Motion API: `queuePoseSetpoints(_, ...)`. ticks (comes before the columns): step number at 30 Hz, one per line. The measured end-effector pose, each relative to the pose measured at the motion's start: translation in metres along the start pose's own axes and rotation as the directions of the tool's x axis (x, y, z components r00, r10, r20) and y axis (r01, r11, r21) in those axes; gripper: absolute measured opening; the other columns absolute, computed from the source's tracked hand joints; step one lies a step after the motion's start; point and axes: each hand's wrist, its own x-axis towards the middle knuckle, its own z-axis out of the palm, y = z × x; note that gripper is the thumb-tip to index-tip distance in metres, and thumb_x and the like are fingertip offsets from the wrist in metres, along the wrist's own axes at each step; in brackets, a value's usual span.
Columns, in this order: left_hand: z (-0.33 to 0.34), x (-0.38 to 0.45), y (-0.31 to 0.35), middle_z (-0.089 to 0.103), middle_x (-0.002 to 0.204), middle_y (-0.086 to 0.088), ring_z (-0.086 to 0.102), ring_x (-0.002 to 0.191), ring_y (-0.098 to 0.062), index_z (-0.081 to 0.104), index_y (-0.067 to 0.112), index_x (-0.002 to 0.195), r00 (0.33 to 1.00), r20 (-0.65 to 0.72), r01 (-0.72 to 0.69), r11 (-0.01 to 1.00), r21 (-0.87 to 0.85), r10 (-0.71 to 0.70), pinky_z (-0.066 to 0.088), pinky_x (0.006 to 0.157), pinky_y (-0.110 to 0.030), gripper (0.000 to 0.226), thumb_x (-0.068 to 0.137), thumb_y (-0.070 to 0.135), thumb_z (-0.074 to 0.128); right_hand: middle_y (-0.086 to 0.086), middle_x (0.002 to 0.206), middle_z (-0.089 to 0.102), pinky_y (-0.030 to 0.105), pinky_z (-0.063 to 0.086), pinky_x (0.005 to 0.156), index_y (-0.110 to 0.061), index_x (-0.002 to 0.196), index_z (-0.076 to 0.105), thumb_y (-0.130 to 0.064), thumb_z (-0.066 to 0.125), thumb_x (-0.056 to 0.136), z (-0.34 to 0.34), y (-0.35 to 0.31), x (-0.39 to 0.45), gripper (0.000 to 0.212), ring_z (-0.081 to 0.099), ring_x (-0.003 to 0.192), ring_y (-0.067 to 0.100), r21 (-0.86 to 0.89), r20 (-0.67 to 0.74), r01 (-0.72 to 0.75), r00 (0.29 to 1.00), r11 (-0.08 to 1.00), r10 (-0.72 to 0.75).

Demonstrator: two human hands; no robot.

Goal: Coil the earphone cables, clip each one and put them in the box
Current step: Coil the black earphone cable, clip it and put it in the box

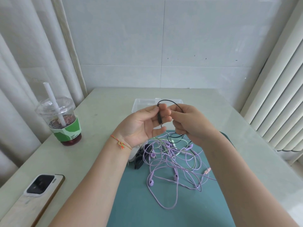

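A black earphone cable [170,101] arcs between my two raised hands above the table. My left hand [144,123] pinches its plug end between thumb and fingers, the jack pointing down. My right hand [190,122] grips the cable where it runs down to the heap. Below lie tangled purple earphone cables [172,166] with a pale green one [180,141] on a teal mat [139,202]. Black clips [141,157] sit at the mat's left edge, partly behind my left wrist. A clear plastic box [139,104] stands behind my hands, mostly hidden.
An iced drink cup [62,122] with a straw stands at the left of the table. A phone [39,187] lies face down at the front left. Curtains hang left, blinds right, a tiled wall behind.
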Motion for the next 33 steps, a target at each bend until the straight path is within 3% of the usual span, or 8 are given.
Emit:
queuePoseSetpoints(4, -0.002, 0.003, 0.000, 0.068, 0.080, -0.004, 0.065, 0.068, -0.011, 0.076, 0.006, 0.087, 0.997, -0.070, 0.007, 0.998, -0.055, -0.011, 0.047, 0.045, -0.013, 0.026, 0.085, 0.011, 0.050, 0.013, 0.071, 0.038, 0.019, 0.019, 0.039, -0.008, 0.084, 0.058, -0.011, 0.053, 0.097, -0.004, -0.002, 0.000, 0.014, 0.021, 0.040, 0.008, -0.010, -0.001, 0.031, 1.000, 0.999, -0.031)
queuePoseSetpoints(7, -0.003, 0.007, -0.002, 0.050, 0.065, 0.000, 0.048, 0.056, -0.009, 0.066, 0.005, 0.091, 0.997, -0.077, 0.022, 0.995, -0.097, -0.030, 0.037, 0.040, -0.014, 0.020, 0.088, 0.010, 0.048, 0.018, 0.076, 0.035, 0.019, 0.018, 0.040, -0.006, 0.082, 0.058, -0.010, 0.055, 0.096, -0.005, -0.002, 0.000, 0.015, 0.019, 0.041, 0.011, -0.022, 0.038, 0.050, 0.998, 0.999, -0.049)
queuePoseSetpoints(12, -0.004, 0.008, -0.001, 0.028, 0.055, 0.004, 0.028, 0.048, -0.009, 0.060, 0.009, 0.075, 0.992, -0.101, 0.066, 0.996, -0.059, -0.071, 0.022, 0.037, -0.017, 0.021, 0.087, 0.020, 0.046, 0.003, 0.052, 0.035, 0.022, 0.017, 0.043, -0.005, 0.084, 0.061, -0.018, 0.062, 0.092, -0.006, -0.006, -0.003, 0.015, 0.019, 0.043, 0.013, -0.083, 0.092, 0.034, 0.995, 0.996, -0.026)
queuePoseSetpoints(16, -0.002, 0.008, -0.001, 0.024, 0.052, 0.006, 0.025, 0.044, -0.007, 0.054, 0.014, 0.069, 0.989, -0.113, 0.097, 0.995, 0.030, -0.093, 0.018, 0.035, -0.017, 0.026, 0.090, 0.030, 0.050, 0.007, 0.074, 0.057, 0.021, 0.019, 0.041, -0.006, 0.091, 0.066, -0.030, 0.057, 0.096, -0.007, -0.007, -0.004, 0.027, 0.022, 0.042, 0.012, -0.035, 0.041, 0.023, 0.999, 0.999, -0.021)
queuePoseSetpoints(19, 0.001, 0.006, -0.002, 0.023, 0.049, 0.007, 0.025, 0.044, -0.006, 0.053, 0.015, 0.070, 0.991, -0.099, 0.103, 0.992, 0.074, -0.095, 0.020, 0.035, -0.016, 0.024, 0.090, 0.028, 0.050, 0.004, 0.072, 0.056, 0.022, 0.019, 0.041, -0.007, 0.089, 0.065, -0.029, 0.051, 0.099, -0.005, -0.007, -0.003, 0.028, 0.022, 0.040, 0.012, 0.013, 0.010, 0.019, 1.000, 1.000, -0.019)
queuePoseSetpoints(25, 0.007, 0.003, 0.002, 0.047, 0.058, 0.004, 0.049, 0.053, -0.007, 0.067, 0.008, 0.087, 0.996, -0.085, -0.034, 0.986, -0.160, 0.021, 0.042, 0.042, -0.015, 0.020, 0.088, 0.019, 0.049, 0.006, 0.063, 0.046, 0.020, 0.018, 0.042, -0.008, 0.089, 0.062, -0.018, 0.047, 0.100, 0.002, -0.004, -0.002, 0.022, 0.025, 0.035, 0.012, 0.009, -0.018, -0.044, 0.999, 0.999, 0.044)
queuePoseSetpoints(28, 0.006, 0.003, 0.003, 0.068, 0.080, -0.001, 0.068, 0.074, -0.012, 0.070, 0.009, 0.094, 0.986, -0.137, -0.120, 0.967, -0.225, 0.090, 0.052, 0.049, -0.016, 0.021, 0.091, 0.016, 0.050, 0.007, 0.063, 0.047, 0.022, 0.023, 0.042, -0.005, 0.092, 0.068, -0.016, 0.046, 0.099, 0.005, -0.001, -0.002, 0.025, 0.029, 0.036, 0.013, -0.150, 0.027, -0.082, 0.996, 0.985, 0.087)
queuePoseSetpoints(33, 0.007, 0.004, 0.002, 0.074, 0.098, -0.002, 0.071, 0.096, -0.016, 0.064, 0.010, 0.104, 0.962, -0.212, -0.211, 0.959, -0.190, 0.170, 0.056, 0.056, -0.016, 0.020, 0.098, 0.013, 0.045, 0.001, 0.066, 0.059, 0.024, 0.044, 0.049, -0.014, 0.101, 0.072, -0.015, 0.048, 0.098, 0.009, -0.002, -0.005, 0.025, 0.048, 0.043, 0.013, -0.418, 0.111, -0.070, 0.986, 0.906, 0.128)
